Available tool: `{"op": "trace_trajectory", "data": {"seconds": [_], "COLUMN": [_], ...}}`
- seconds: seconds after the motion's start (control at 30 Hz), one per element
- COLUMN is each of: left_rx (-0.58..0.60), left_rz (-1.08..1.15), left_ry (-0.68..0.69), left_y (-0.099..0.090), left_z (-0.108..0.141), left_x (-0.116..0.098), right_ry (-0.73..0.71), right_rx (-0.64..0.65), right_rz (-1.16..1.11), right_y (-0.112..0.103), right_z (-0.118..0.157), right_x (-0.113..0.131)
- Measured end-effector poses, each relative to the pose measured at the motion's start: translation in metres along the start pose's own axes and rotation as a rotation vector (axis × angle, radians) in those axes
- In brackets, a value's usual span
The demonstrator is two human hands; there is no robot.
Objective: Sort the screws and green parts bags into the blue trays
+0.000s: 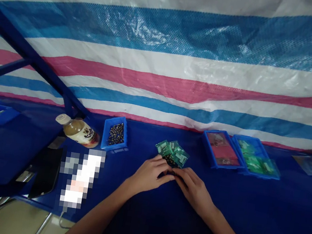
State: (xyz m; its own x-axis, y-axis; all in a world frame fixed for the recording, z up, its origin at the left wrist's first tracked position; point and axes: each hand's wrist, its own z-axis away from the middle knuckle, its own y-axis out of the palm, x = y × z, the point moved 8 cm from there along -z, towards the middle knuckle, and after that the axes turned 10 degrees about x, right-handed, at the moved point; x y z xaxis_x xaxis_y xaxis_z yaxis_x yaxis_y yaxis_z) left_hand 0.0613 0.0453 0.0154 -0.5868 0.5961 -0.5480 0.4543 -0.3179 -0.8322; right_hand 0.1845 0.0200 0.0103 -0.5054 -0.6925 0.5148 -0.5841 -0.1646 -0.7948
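Observation:
On the blue table, my left hand (151,174) and my right hand (196,187) meet at the fingertips. Both have their fingers bent together in a pinch, and whatever lies between them is too small or too hidden to make out. Just beyond the fingertips is a small heap of dark and brass-coloured metal parts (170,160), partly covered by my left fingers. Several small green plastic packets (181,156) with white print lie around and over the heap's far side.
At the left stand a blue tray (105,135) of small metal parts and a tilted drink bottle (83,132). Two blue trays at the right hold reddish packets (224,148) and green packets (254,163). A striped plastic sheet (164,63) hangs behind; a dark phone-like slab (46,175) lies left.

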Motion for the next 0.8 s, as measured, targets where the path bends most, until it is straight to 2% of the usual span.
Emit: {"op": "trace_trajectory", "data": {"seconds": [0.23,0.33,0.4,0.47,0.53,0.63,0.73,0.8], "left_rx": [-0.002,-0.048,-0.132,-0.274,-0.453,-0.675,-0.706,-0.697], "left_rz": [0.077,0.091,0.052,-0.040,-0.187,-0.432,-0.575,-0.596], "left_ry": [0.012,0.023,0.011,-0.053,-0.177,-0.443,-0.608,-0.620], "left_y": [0.010,0.004,-0.012,-0.039,-0.074,-0.122,-0.143,-0.144], "left_z": [-0.002,-0.002,0.002,0.012,0.033,0.075,0.101,0.102], "left_x": [-0.003,-0.004,0.002,0.017,0.040,0.079,0.105,0.107], "right_ry": [-0.045,-0.021,0.009,0.034,0.044,0.044,0.045,0.044], "right_rx": [0.053,0.037,0.010,-0.015,-0.020,0.008,0.046,0.070], "right_rz": [-0.002,0.015,0.032,0.063,0.094,0.119,0.143,0.163], "right_y": [0.000,0.000,-0.002,-0.003,-0.004,-0.002,0.001,0.005], "right_z": [0.001,0.001,0.001,0.001,0.001,0.000,-0.002,-0.003], "right_x": [0.005,0.003,0.000,-0.001,-0.002,-0.002,-0.003,-0.002]}}
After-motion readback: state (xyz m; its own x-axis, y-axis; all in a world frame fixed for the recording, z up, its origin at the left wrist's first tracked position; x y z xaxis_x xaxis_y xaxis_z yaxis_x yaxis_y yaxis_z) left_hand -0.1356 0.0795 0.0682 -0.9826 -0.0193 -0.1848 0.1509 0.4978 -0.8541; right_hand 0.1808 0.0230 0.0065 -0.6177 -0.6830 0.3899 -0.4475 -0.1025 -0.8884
